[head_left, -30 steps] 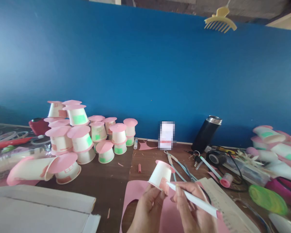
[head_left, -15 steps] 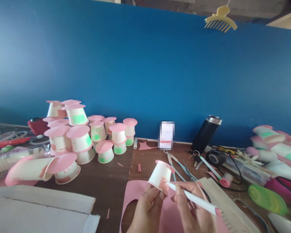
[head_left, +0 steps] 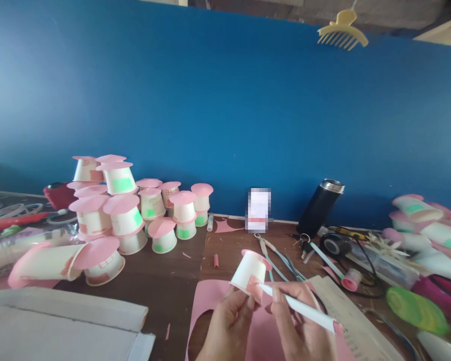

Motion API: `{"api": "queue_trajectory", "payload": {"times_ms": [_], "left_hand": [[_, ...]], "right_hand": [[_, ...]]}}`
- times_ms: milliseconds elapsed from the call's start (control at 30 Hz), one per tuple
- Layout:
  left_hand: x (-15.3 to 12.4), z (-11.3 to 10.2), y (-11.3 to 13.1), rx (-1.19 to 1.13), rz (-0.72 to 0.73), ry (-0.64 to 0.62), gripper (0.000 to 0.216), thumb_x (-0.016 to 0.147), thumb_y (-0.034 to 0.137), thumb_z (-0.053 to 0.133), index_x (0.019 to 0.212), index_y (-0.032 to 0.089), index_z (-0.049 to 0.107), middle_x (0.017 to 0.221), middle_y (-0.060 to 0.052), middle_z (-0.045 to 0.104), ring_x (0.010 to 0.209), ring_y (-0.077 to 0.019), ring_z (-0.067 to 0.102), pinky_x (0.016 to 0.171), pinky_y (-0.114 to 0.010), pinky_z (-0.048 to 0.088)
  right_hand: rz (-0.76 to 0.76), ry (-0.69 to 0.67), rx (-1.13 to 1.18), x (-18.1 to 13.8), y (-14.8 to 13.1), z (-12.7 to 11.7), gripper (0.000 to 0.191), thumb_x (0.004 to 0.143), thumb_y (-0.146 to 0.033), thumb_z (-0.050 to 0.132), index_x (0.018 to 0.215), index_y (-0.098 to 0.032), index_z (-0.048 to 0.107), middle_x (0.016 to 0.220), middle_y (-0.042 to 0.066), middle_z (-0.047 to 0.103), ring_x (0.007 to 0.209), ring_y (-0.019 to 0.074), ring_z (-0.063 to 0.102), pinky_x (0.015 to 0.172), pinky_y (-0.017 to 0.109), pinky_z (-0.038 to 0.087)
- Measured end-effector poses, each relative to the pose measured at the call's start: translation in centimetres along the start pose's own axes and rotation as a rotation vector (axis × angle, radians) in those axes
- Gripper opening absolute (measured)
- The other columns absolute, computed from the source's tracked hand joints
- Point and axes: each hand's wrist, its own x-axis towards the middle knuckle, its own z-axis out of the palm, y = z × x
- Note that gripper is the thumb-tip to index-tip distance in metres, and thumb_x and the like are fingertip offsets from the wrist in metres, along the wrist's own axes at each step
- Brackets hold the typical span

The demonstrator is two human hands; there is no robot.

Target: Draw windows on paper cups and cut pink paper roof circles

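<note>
1. Left hand [head_left: 229, 323]: fingers hold a tilted, pink-topped white cup [head_left: 248, 268] above a pink sheet [head_left: 218, 290] on the worktop [head_left: 169, 288].
2. Right hand [head_left: 300, 328]: fingers grip a white marker [head_left: 310, 312], its tip at the cup's reddish patch [head_left: 253, 285].

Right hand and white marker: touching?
Touching. The head view shows the right hand gripping the white marker, its thumb pressed against the barrel.

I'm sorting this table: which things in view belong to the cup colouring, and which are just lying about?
In the job:
paper cup, in the left hand
white marker, in the right hand

Apparently just lying about:
black flask
green oval item
magenta case
</note>
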Motion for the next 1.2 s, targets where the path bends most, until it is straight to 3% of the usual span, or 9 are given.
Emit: {"api": "queue_trajectory", "payload": {"times_ms": [133,233,333,433,533,933,1200], "left_hand": [[0.0,-0.2,-0.3,-0.034,-0.022,-0.022,0.039,0.089,0.051,0.054,0.1,0.019,0.074,0.101,-0.01,0.068,0.101,-0.0276,0.055,0.092,-0.035,0.04],[0.2,-0.5,-1.3,-0.093,-0.119,0.036,0.038,0.086,0.052,0.058,0.089,0.017,0.073,0.087,-0.008,0.066,0.09,-0.0239,0.055,0.085,-0.033,0.041],[0.4,-0.4,-2.0,-0.338,-0.19,0.092,0.035,0.083,0.051,0.064,0.079,0.017,0.073,0.078,-0.006,0.065,0.082,-0.0209,0.054,0.081,-0.032,0.041],[0.6,-0.1,-1.7,-0.601,-0.221,0.063,0.029,0.079,0.045,0.07,0.086,0.018,0.076,0.085,-0.007,0.068,0.088,-0.0211,0.056,0.088,-0.034,0.04],[0.6,0.0,-1.0,-0.711,-0.227,0.054,0.03,0.078,0.041,0.074,0.097,0.017,0.077,0.095,-0.01,0.07,0.095,-0.0226,0.058,0.094,-0.036,0.039],[0.5,0.1,-0.7,-0.731,-0.189,0.0,0.028,0.088,0.033,0.064,0.108,0.016,0.074,0.111,-0.013,0.071,0.109,-0.0267,0.058,0.102,-0.041,0.036],[0.6,0.1,-0.7,-0.8,-0.201,0.063,0.021,0.081,0.032,0.072,0.093,0.015,0.076,0.098,-0.012,0.072,0.097,-0.0239,0.06,0.1,-0.041,0.039]], "right_hand": [[-0.011,-0.006,0.005,0.0,0.0,0.0,0.02,0.092,-0.039,0.054,0.091,-0.023,0.065,0.074,0.003,0.067,0.065,0.0173,0.066,0.061,0.025,0.053],[-0.016,0.003,-0.022,0.0,0.1,-0.1,0.019,0.092,-0.039,0.054,0.093,-0.023,0.064,0.073,0.002,0.065,0.06,0.0163,0.064,0.058,0.025,0.052],[-0.046,0.049,-0.057,0.0,0.2,-0.2,0.016,0.092,-0.037,0.053,0.091,-0.023,0.063,0.073,0.001,0.064,0.065,0.0177,0.065,0.061,0.027,0.053],[-0.091,0.062,-0.086,-0.1,0.6,-0.3,0.013,0.093,-0.034,0.053,0.093,-0.023,0.06,0.074,0.001,0.063,0.067,0.0177,0.065,0.062,0.027,0.054],[-0.117,0.046,-0.108,-0.1,1.0,-0.3,0.012,0.093,-0.033,0.053,0.095,-0.023,0.059,0.074,0.001,0.062,0.063,0.0156,0.064,0.053,0.023,0.051],[-0.153,0.014,-0.167,0.0,1.1,-0.5,0.011,0.094,-0.031,0.053,0.095,-0.022,0.059,0.072,0.001,0.06,0.061,0.015,0.06,0.056,0.024,0.05],[-0.15,-0.034,-0.135,0.0,1.2,-0.3,0.012,0.093,-0.03,0.053,0.095,-0.021,0.061,0.07,0.0,0.062,0.059,0.0143,0.06,0.053,0.022,0.051]]}}
